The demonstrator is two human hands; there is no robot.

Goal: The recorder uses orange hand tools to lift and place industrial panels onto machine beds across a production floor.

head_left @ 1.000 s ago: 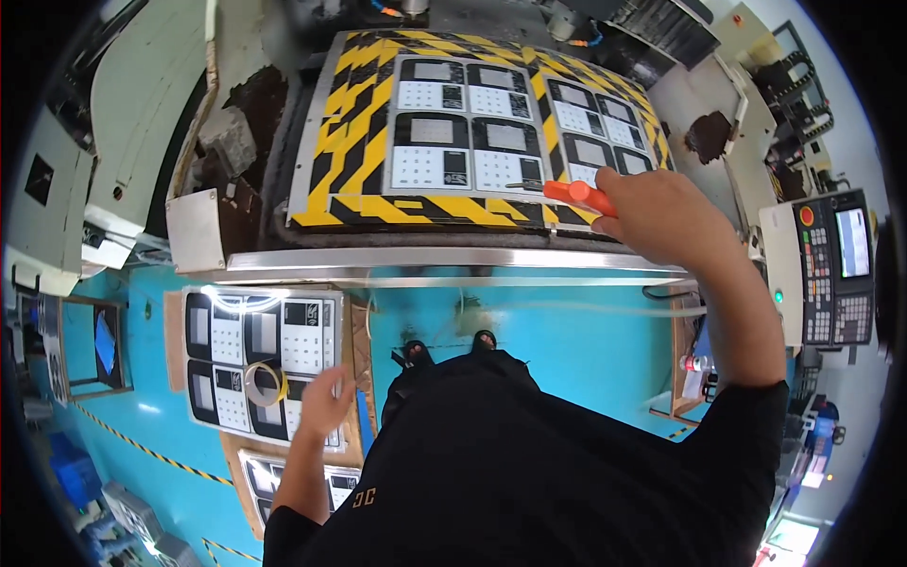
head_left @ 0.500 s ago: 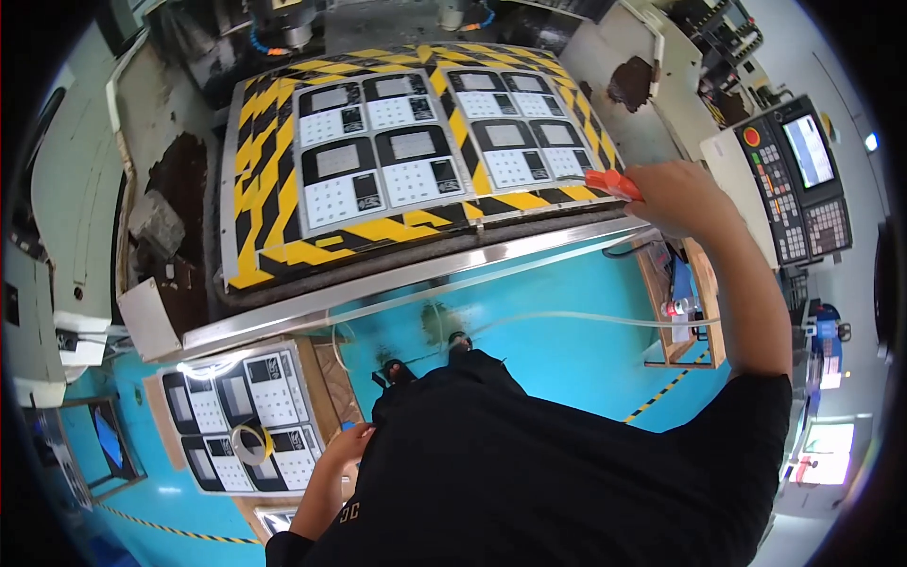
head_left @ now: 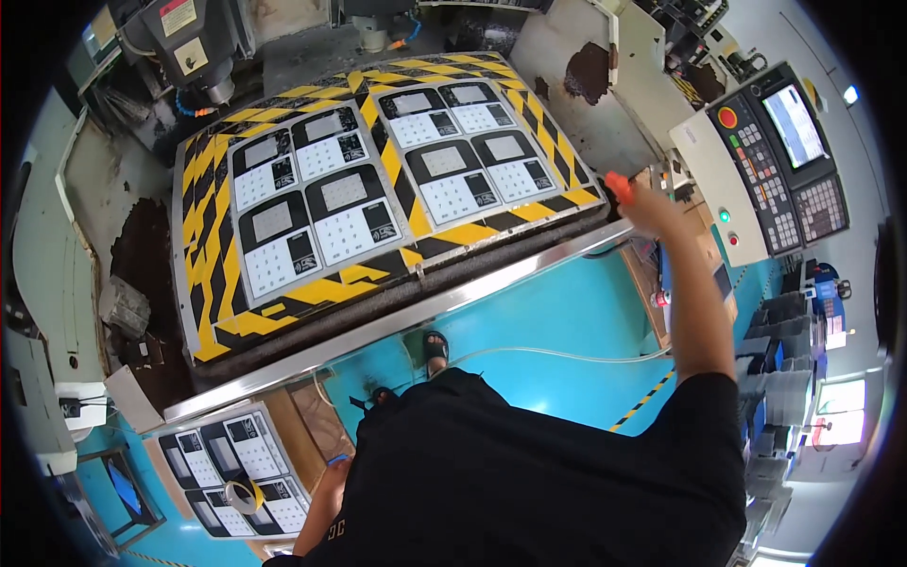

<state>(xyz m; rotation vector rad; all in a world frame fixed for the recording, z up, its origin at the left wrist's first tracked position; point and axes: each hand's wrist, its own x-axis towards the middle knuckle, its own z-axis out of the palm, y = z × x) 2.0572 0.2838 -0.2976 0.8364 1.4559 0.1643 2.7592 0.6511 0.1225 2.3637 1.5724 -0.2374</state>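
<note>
At the far right, beside the front right corner of the machine bed, my right hand (head_left: pixel 646 210) is closed round an orange-red air blow gun (head_left: pixel 620 187). The gun and fingers are slightly blurred. Printed black-and-white keypad panels (head_left: pixel 354 227) lie in two blocks on the bed, framed by yellow-and-black striped tape (head_left: pixel 283 319). My left hand (head_left: pixel 329 491) hangs low by my left side, its fingers mostly hidden against my black clothing. A small blue thing (head_left: pixel 337 459) shows at its fingertips; whether it is held is unclear.
A metal rail (head_left: pixel 453 300) edges the bed. A machine spindle (head_left: pixel 219 87) hangs at the back left; a control panel (head_left: pixel 789 161) stands right. Lower left, more keypad panels (head_left: pixel 227 449) carry a tape roll (head_left: pixel 244 497). A clear hose (head_left: pixel 557 352) crosses the blue floor.
My right hand has lifted the blow gun off the bed's front right corner, rightward relative to the panels. The view has turned, bringing the spindle into sight. My left hand stays low by my side.
</note>
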